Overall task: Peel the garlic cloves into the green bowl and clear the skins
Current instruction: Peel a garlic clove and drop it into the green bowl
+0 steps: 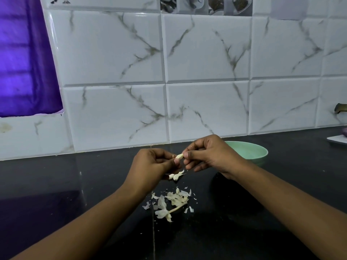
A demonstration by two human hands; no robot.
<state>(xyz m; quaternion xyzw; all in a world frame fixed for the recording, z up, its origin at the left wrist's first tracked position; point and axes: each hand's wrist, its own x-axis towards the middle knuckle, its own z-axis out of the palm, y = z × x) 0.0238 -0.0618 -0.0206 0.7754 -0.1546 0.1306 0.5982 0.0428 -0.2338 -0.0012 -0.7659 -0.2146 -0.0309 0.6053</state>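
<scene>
A pale garlic clove is pinched between the fingertips of both hands above the black counter. My left hand grips its left end and also keeps two more cloves tucked under its lower fingers. My right hand grips the clove's right end. The green bowl stands just behind my right hand, partly hidden by it; its inside cannot be seen. A pile of white garlic skins with a dry stem lies on the counter below the hands.
The black counter meets a white marbled tile wall close behind the bowl. A purple curtain hangs at the upper left. At the far right edge lie a white board or plate and a tap end.
</scene>
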